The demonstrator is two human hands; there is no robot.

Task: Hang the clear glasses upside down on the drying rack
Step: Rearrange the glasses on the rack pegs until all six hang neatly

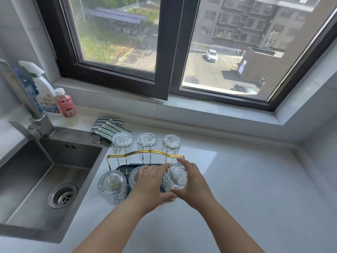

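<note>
The drying rack (145,153) stands on the white surface (246,179) just right of the sink (45,170). Three clear glasses hang upside down on its far side, and two more on the near side. The right hand (193,181) has its grip closed around the last glass (175,177), bottom up, at the near right corner. The left hand (153,181) is spread open beside it, touching that glass and covering much of the middle one. To do this well, the person should lower the glass straight over its gold prong and let go gently. The labels on the spray bottle (45,92) and pink bottle (65,104) are too small to read.
</note>
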